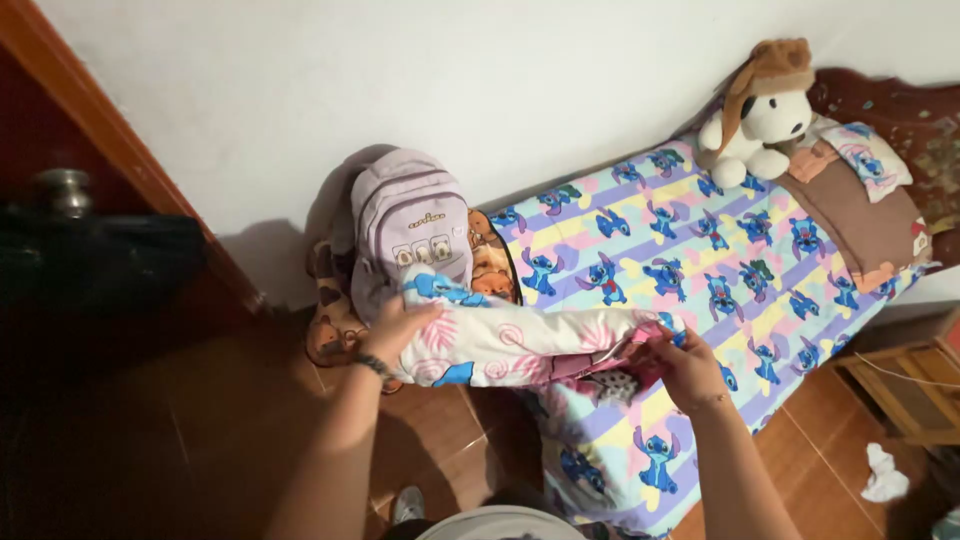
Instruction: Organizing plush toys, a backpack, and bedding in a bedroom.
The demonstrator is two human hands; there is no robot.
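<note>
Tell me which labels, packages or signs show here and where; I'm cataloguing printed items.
Backpack label patch: a small pale rectangle with dark marks on the front pocket of the lilac backpack, which stands at the foot of the bed against the white wall.
No packages, signs or screens in view.

Right hand [688, 368] fingertips buried in the floral blanket [520, 340] fold. Brown cushion [335, 320] mostly behind the lilac backpack [410, 230]. Wooden nightstand [905, 385] clipped by right edge.

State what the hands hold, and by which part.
Both hold a folded floral cloth: left hand at its left end, right hand pinching its right end.
</note>
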